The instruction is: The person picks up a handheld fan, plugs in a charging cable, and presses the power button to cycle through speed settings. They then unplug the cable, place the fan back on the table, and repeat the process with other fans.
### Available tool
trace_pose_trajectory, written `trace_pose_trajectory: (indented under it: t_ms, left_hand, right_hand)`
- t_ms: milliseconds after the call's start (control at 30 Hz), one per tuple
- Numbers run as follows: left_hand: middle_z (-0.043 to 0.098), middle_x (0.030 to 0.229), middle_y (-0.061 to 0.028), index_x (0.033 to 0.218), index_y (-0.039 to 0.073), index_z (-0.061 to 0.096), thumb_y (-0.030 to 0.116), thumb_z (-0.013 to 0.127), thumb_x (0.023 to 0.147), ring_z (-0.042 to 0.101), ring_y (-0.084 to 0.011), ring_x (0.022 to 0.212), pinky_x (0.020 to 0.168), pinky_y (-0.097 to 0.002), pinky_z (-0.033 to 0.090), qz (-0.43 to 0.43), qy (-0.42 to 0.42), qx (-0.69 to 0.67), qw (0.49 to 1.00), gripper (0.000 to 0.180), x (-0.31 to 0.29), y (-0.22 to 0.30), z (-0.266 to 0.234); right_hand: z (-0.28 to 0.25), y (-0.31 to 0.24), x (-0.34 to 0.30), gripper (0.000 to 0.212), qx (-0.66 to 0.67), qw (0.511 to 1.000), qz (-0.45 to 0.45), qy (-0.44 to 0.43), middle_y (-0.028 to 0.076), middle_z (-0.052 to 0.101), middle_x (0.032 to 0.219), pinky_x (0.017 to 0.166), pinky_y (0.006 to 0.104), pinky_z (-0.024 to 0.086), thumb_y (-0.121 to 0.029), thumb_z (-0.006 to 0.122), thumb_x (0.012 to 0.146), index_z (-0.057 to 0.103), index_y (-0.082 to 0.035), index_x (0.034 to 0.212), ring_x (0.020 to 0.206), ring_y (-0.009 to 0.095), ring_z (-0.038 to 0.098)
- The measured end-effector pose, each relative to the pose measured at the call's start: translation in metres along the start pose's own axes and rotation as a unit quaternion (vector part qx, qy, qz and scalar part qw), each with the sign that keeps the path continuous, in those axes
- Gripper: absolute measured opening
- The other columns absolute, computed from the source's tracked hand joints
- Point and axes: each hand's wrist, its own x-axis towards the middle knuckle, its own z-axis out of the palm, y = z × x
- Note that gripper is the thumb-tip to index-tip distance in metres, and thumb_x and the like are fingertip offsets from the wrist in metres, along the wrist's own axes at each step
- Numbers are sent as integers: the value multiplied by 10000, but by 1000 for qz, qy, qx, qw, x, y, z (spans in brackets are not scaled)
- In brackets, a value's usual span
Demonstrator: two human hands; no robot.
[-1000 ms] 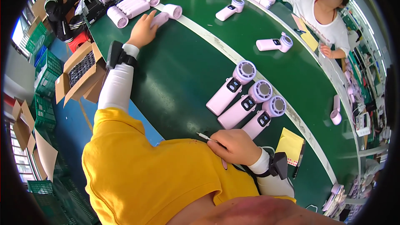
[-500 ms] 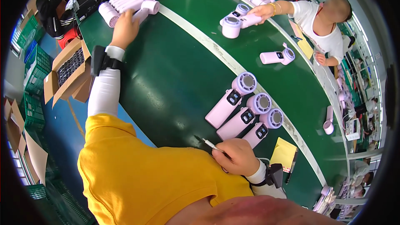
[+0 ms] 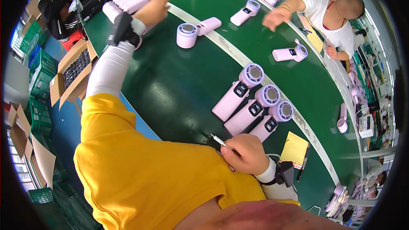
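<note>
My right hand [image 3: 243, 155] is closed around a white cable plug [image 3: 218, 139], its metal tip pointing up and left, close to my yellow sleeve. Just beyond it, three pink handheld fans [image 3: 241, 118] lie side by side, round heads away from me and small displays lit. My left hand [image 3: 152, 12] reaches far out over the right end of a stack of pink fans [image 3: 128, 1], fingers stretched toward the right; they look empty. Right of that hand, a single fan [image 3: 187, 35] lies across the white strip, its handle pointing away.
Across the green table [image 3: 170, 98], a co-worker's hand [image 3: 277, 17] hovers near another fan [image 3: 246, 12]. A further fan [image 3: 290, 54] lies near that person. Yellow notepaper [image 3: 294, 150] and a black pen [image 3: 303, 164] lie right of my right hand. Left stands an open carton [image 3: 68, 83].
My left hand has moved off the stack, up and right. One fan has left the co-worker's hand and lies farther left, nearer my left hand. My right hand still grips the plug.
</note>
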Motion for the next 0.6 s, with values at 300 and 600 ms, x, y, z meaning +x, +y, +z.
trace_pose_trajectory:
  t_ms: [300,600]
  left_hand:
    - [555,798,-206,916,-18,456,228,535,782,549,-366,759,681,-413,427,-117,-210,9,971,291,-16,13,-27]
    - [568,820,-222,960,-40,456,285,589,756,565,-360,748,662,-392,453,-346,258,-101,897,406,-39,-19,-40]
  right_hand:
    - [-3,4,3,103,1,1000,3,6,-2,487,453,402,301,339,-75,542,773,525,-61,673,403,199,450]
    - [-5,3,3,83,5,999,11,40,1,490,462,404,290,337,-65,539,778,527,-49,697,404,189,449]
